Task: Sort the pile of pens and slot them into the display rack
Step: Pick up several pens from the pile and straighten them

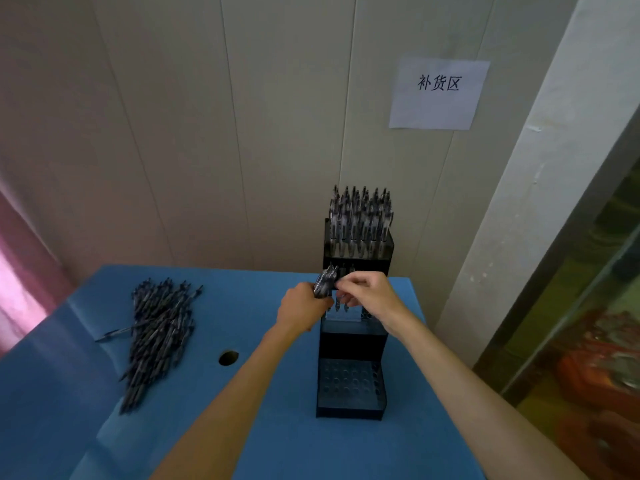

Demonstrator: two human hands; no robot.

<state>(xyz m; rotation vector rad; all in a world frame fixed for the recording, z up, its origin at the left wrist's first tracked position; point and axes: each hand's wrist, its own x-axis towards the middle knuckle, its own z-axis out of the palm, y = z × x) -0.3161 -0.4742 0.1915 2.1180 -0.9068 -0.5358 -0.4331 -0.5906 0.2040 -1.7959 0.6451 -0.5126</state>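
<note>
I am holding a small bundle of pens point(325, 281) in my left hand point(302, 306), fingers curled round the barrels, so the stock is sitting right beside the slots I am filling. My right hand point(367, 296) is pinching one pen at the bundle's top end, thumb and forefinger together on it, to draw it out and drop it into the middle tier of the black display rack point(353, 344). I cannot count the bundle exactly; it looks like a handful.

The rack is standing in three stepped tiers at about 1 o'clock from my hands' near edge. The top tier, at 12 o'clock, is carrying rows of upright pens point(362, 216), too crowded to count. The middle tier is showing a few pens behind my fingers. The bottom tier, at 6 o'clock, is showing only bare holes.

The loose pile of pens point(157, 334) is lying at 9 o'clock on the blue table point(263, 441), well apart from the rack, with one stray pen at its left edge. One round hole point(228, 357) is sitting between pile and rack, and one paper sign point(438, 93) is hanging on the wall.
</note>
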